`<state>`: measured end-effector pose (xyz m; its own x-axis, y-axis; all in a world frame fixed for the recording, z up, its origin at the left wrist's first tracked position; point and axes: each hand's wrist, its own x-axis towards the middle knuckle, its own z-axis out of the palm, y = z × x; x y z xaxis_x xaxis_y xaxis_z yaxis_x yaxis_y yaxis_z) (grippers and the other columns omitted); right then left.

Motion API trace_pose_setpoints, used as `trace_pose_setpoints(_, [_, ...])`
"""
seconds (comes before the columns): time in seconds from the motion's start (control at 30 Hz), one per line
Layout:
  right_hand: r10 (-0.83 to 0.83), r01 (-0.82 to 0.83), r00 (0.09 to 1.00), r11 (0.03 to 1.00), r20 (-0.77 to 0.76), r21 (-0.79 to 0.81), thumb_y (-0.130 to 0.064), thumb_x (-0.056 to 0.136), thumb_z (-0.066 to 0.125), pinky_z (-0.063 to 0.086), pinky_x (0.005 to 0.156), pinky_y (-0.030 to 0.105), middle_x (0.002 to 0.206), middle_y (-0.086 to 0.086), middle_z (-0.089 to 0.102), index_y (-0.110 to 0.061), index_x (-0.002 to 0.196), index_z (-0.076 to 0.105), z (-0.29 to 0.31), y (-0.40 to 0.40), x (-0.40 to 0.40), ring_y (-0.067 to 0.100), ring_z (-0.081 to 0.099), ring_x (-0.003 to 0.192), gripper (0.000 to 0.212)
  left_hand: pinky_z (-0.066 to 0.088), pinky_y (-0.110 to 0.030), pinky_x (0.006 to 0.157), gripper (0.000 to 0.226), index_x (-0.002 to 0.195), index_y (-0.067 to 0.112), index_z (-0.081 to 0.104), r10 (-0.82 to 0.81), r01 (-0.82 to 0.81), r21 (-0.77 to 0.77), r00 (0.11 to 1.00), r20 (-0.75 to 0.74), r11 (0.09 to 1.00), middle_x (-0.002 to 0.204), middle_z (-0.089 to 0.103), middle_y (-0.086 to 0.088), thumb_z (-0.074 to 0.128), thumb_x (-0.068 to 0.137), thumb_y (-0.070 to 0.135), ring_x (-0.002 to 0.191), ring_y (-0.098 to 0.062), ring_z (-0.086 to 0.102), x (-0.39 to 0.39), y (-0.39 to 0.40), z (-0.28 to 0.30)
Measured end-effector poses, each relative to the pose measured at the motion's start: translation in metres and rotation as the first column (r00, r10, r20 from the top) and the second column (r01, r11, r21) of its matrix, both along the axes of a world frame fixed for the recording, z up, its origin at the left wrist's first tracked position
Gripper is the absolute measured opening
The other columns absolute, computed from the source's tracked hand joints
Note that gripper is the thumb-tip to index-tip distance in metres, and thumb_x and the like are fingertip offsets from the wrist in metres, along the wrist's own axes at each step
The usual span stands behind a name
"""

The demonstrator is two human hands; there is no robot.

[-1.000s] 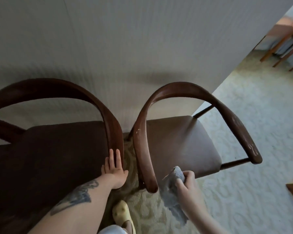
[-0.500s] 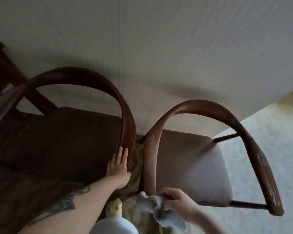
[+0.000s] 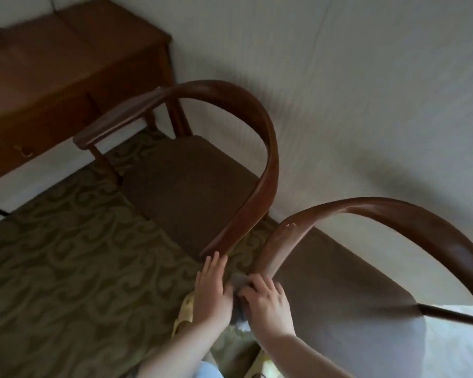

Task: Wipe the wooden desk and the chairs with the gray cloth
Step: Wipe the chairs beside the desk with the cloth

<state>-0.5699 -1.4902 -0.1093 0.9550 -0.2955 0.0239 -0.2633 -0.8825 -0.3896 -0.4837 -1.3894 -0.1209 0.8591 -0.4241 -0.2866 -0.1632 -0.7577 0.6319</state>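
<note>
Patterned carpet and a pale wall were seen behind two chairs set side by side.

The gray cloth was held bunched in the curled fingers of the right hand, just below the near end of the right chair's armrest. That armrest's long axis was seen to rise up and away from the hand, so an upward stroke along it was judged likely. The left hand was laid with straight fingers at the tip of the left chair's armrest, holding nothing. The wooden desk was seen well apart, at upper left.
</note>
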Motion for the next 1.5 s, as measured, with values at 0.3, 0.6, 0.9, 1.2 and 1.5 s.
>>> trace_pose_setpoints(0.3, [0.216,-0.221,0.970,0.975,0.114,0.028,-0.016,0.073,0.074,0.054,0.071,0.034,0.108,-0.008,0.063,-0.022,0.090,0.071,-0.031,-0.043,-0.013,0.017,0.055,0.104,0.018,0.031,-0.024,0.107,0.038,0.129,0.009,0.058,0.457,-0.447,-0.252,0.889,-0.018,0.859,0.140,0.051,-0.004,0.040,0.095,0.011,0.131,-0.012,0.043,-0.065,0.000,-0.028])
trace_pose_setpoints(0.6, [0.193,-0.196,0.981,0.971,0.035,0.138,-0.012,0.067,0.077,0.056,0.056,0.031,0.108,-0.009,0.061,-0.023,0.090,0.071,-0.025,-0.052,-0.017,0.016,0.051,0.103,0.027,0.033,-0.024,0.078,0.036,0.124,0.007,0.057,0.742,-0.789,-0.056,0.598,-0.304,0.612,0.123,0.061,-0.012,0.032,0.103,0.022,0.111,-0.030,0.055,-0.039,-0.068,-0.014])
trace_pose_setpoints(0.9, [0.069,-0.061,0.996,0.991,-0.063,0.115,-0.011,0.077,0.069,0.051,0.048,0.033,0.100,-0.004,0.056,-0.028,0.097,0.068,-0.012,-0.050,0.011,0.022,0.052,0.097,0.026,0.035,-0.032,0.067,0.036,0.108,0.003,0.058,0.721,-0.650,0.319,0.656,-0.221,0.689,0.112,0.062,-0.018,0.029,0.102,0.022,0.102,-0.034,0.058,-0.030,-0.075,-0.024])
trace_pose_setpoints(1.2, [-0.114,0.148,0.965,0.980,-0.234,0.132,-0.016,0.090,0.056,0.049,0.064,0.031,0.112,-0.004,0.047,-0.026,0.107,0.062,-0.002,-0.057,0.026,0.020,0.038,0.112,0.021,0.051,-0.037,0.080,0.050,0.098,0.009,0.067,0.618,-0.485,0.484,0.769,-0.161,0.729,0.098,0.068,-0.013,0.023,0.097,0.034,0.090,-0.032,0.063,-0.021,-0.075,-0.025])
trace_pose_setpoints(1.5, [0.087,-0.063,0.982,0.987,-0.165,0.145,-0.006,0.066,0.074,0.040,0.040,0.025,0.092,-0.003,0.053,-0.025,0.085,0.066,-0.004,-0.055,0.020,0.023,0.053,0.086,0.027,0.052,-0.036,0.080,0.032,0.104,0.018,0.059,0.303,-0.185,0.585,0.947,-0.110,0.790,0.107,0.062,-0.004,0.031,0.099,0.033,0.101,-0.025,0.061,-0.020,-0.076,-0.020])
